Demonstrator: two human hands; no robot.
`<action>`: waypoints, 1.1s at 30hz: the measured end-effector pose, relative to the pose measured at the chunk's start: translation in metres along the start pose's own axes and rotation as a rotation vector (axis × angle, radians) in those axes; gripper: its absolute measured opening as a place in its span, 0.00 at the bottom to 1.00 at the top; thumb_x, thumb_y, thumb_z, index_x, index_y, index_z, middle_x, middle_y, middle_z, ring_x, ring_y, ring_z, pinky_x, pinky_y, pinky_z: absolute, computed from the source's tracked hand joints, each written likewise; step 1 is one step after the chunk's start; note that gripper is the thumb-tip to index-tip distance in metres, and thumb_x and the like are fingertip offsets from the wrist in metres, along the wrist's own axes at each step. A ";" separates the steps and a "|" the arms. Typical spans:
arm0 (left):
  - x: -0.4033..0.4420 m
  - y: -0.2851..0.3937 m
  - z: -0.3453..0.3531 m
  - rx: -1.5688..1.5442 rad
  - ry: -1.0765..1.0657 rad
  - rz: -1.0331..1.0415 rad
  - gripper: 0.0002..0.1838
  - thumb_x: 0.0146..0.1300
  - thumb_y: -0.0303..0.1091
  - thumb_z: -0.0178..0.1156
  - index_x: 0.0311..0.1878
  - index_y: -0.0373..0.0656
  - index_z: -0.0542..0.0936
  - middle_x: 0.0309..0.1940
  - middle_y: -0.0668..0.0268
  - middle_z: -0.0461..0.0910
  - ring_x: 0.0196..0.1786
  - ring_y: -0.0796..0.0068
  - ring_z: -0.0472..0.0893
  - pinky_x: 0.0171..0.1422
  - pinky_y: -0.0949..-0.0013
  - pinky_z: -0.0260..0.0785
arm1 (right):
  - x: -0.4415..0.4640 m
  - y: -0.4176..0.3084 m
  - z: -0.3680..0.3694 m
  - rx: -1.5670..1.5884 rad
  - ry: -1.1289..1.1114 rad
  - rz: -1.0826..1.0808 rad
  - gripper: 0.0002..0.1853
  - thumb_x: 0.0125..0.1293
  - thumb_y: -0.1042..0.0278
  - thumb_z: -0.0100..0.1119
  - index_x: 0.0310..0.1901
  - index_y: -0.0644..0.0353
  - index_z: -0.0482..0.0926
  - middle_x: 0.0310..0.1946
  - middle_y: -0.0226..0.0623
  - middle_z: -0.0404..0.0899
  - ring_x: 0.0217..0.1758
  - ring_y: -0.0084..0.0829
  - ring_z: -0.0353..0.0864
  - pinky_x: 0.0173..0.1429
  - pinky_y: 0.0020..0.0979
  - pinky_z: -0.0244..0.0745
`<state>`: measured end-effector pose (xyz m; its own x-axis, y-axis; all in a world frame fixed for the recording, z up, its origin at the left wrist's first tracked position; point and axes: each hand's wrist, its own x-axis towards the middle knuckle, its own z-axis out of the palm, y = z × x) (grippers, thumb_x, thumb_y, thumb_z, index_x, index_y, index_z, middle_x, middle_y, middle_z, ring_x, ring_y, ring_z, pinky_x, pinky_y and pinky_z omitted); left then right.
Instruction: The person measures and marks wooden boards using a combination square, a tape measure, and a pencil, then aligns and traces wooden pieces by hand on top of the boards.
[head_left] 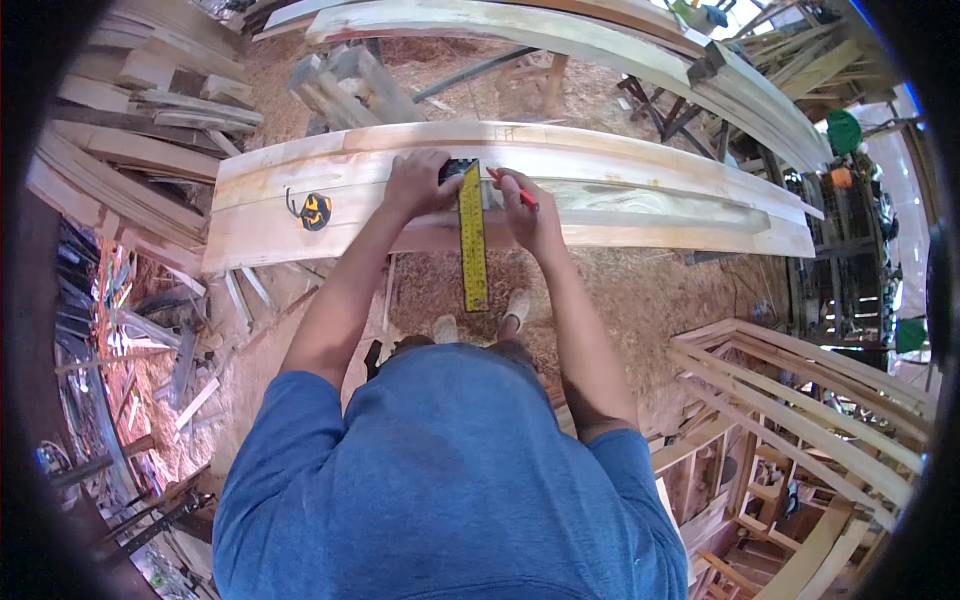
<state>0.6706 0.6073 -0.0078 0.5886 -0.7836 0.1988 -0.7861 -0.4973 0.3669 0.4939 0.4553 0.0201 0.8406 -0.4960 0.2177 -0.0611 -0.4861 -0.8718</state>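
Note:
My left hand (420, 182) presses on the dark stock of a yellow-bladed try square (473, 245), its fingers closed round that end. The blade crosses the wooden plank (265, 200) and sticks out past its near edge towards me. Just right of the blade, my right hand (527, 212) grips a red pencil (529, 199), with the tip close to the blade on the wood. On the plank's left part lies a yellow and black tape measure (315, 211). Several boards lie side by side there; the fingertips of my left hand are partly hidden.
Beyond the plank, more long boards (520, 30) rest on supports. Stacked timber (150, 90) stands at the left, and wooden frames (800, 400) stand at the lower right. Sawdust covers the floor (420, 280) round my feet.

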 end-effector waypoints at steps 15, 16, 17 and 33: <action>-0.001 -0.003 0.001 0.000 0.099 0.111 0.25 0.65 0.56 0.64 0.52 0.44 0.82 0.46 0.57 0.83 0.54 0.52 0.82 0.55 0.47 0.71 | -0.019 -0.018 0.004 -0.236 0.119 -0.172 0.12 0.69 0.67 0.62 0.51 0.56 0.88 0.41 0.54 0.85 0.48 0.54 0.85 0.55 0.44 0.81; -0.001 -0.002 0.000 -0.012 0.102 0.109 0.25 0.65 0.56 0.64 0.52 0.44 0.82 0.46 0.57 0.83 0.54 0.52 0.82 0.55 0.48 0.71 | -0.024 -0.024 0.001 -0.283 0.125 -0.185 0.12 0.69 0.67 0.61 0.51 0.56 0.88 0.41 0.54 0.84 0.48 0.54 0.84 0.55 0.45 0.80; 0.000 -0.001 0.000 -0.024 0.105 0.106 0.25 0.65 0.56 0.64 0.52 0.44 0.82 0.46 0.56 0.83 0.54 0.52 0.82 0.56 0.48 0.71 | -0.032 -0.030 -0.003 -0.289 0.104 -0.179 0.12 0.69 0.67 0.61 0.51 0.56 0.88 0.41 0.54 0.84 0.49 0.54 0.84 0.56 0.46 0.80; 0.001 -0.005 0.003 -0.133 0.126 0.114 0.22 0.63 0.54 0.66 0.49 0.45 0.82 0.46 0.57 0.85 0.53 0.51 0.83 0.58 0.49 0.70 | -0.024 -0.026 -0.002 -0.227 0.075 -0.113 0.12 0.71 0.66 0.58 0.49 0.58 0.88 0.43 0.53 0.86 0.50 0.50 0.84 0.56 0.43 0.79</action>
<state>0.6745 0.6075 -0.0122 0.5223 -0.7754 0.3548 -0.8222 -0.3477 0.4506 0.4743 0.4782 0.0385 0.8073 -0.4772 0.3472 -0.0956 -0.6863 -0.7210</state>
